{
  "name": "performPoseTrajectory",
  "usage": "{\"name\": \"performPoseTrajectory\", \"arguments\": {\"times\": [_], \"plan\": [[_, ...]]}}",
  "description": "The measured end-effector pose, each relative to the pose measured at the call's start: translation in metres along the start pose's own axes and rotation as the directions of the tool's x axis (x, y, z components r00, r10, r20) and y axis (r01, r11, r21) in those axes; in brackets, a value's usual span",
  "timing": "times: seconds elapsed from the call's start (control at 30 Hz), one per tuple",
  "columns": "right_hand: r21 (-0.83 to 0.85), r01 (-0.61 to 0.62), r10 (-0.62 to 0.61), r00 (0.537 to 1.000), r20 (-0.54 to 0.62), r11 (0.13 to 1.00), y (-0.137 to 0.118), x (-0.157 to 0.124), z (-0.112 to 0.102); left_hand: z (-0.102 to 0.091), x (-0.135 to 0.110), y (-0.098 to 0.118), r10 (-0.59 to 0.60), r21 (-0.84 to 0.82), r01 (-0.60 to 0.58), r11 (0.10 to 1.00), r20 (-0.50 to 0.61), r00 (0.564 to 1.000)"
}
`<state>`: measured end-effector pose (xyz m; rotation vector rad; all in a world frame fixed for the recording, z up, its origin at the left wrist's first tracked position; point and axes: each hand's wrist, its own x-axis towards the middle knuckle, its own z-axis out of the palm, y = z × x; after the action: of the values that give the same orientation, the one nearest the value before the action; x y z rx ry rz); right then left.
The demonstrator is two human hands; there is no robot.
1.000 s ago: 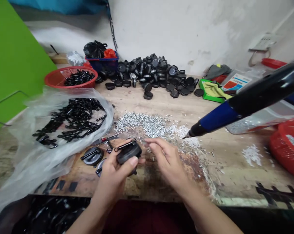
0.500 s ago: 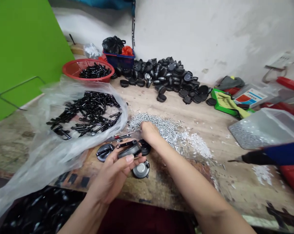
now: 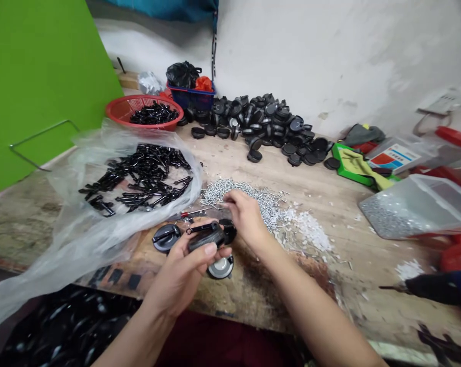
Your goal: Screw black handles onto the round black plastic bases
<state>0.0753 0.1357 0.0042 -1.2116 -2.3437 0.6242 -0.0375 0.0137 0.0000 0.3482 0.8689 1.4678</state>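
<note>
My left hand (image 3: 184,270) grips a round black plastic part (image 3: 206,237) with a thin black lever on top, held just above the wooden bench. My right hand (image 3: 245,215) reaches forward over the pile of small silver screws (image 3: 249,196), its fingers curled and pinched at the pile's near edge; what they pinch is too small to see. Two more round black parts lie under my hands, one (image 3: 165,237) on the left and one with a grey face (image 3: 220,268) in front.
A clear plastic sheet holds black levers (image 3: 138,176) on the left. A red basket (image 3: 141,109), a heap of black round parts (image 3: 264,122), a clear tub of screws (image 3: 414,204) and an electric screwdriver (image 3: 437,288) at the right surround the work spot.
My right hand left the black part and reached forward to the screw pile, where its fingers closed. The screwdriver dropped from upper right to lower right. The view swung left.
</note>
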Motion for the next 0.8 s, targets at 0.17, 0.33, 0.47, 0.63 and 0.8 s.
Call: {"name": "performPoseTrajectory", "arguments": {"times": [0.17, 0.33, 0.47, 0.63, 0.8], "plan": [[0.572, 0.170, 0.007, 0.956, -0.294, 0.802, -0.017, -0.052, -0.022, 0.007, -0.002, -0.006, 0.042, 0.079, -0.043, 0.996, 0.024, 0.999], [0.709, 0.164, 0.104, 0.942, -0.318, 0.686, -0.020, -0.074, -0.029, 0.019, -0.005, -0.015, 0.055, 0.144, -0.058, 0.988, 0.023, 0.998], [0.722, 0.176, 0.117, 0.935, -0.336, 0.669, -0.017, -0.081, -0.034, 0.027, -0.009, -0.020, 0.080, 0.207, -0.086, 0.975, 0.035, 0.996], [0.764, 0.186, 0.135, 0.932, -0.336, 0.618, -0.013, -0.091, -0.039, 0.040, -0.015, -0.024, 0.089, 0.232, -0.094, 0.968, 0.031, 0.996], [0.783, 0.198, 0.159, 0.922, -0.353, 0.590, -0.010, -0.098, -0.043, 0.049, -0.017, -0.027, 0.117, 0.317, -0.125, 0.940, 0.044, 0.992]]}}
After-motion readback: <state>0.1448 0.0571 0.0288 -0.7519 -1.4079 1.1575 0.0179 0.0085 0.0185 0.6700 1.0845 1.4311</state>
